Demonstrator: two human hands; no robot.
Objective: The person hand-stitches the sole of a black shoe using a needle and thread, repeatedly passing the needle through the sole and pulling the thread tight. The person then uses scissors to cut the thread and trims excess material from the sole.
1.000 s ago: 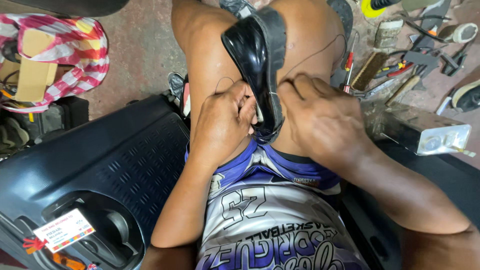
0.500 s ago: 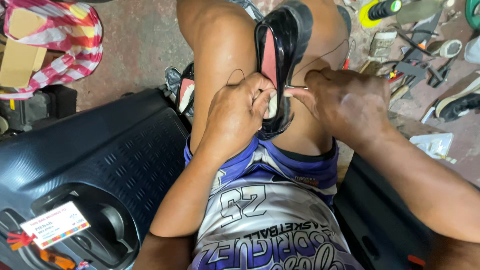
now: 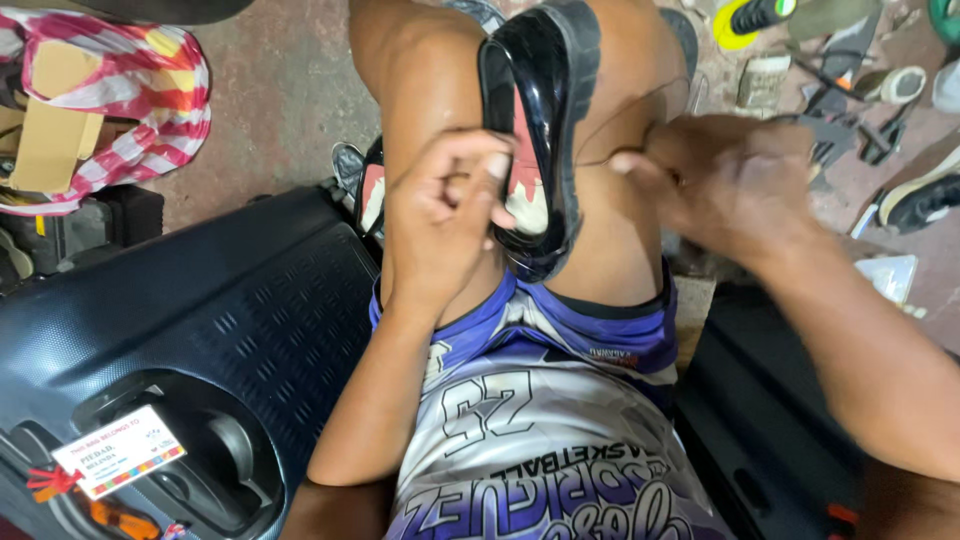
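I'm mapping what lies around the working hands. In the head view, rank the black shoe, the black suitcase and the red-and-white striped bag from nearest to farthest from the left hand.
1. Black shoe: gripped by the left hand, clamped between the knees.
2. Black suitcase: lower left, beside the left forearm.
3. Red-and-white striped bag: far upper-left corner, on the floor.

A: What is being handled?

B: 1 glossy black slip-on shoe (image 3: 540, 110), smooth and shiny like patent leather or plastic. It stands on end between the person's bare knees, opening turned toward the camera, its dark sole edge facing right.

A: What shows inside?

B: A pink-red lining with a pale worn patch low down.

A: Anything attached?

B: A thin dark thread (image 3: 640, 120) arcs from the shoe's right side out to the right. Its attachment point cannot be made out.
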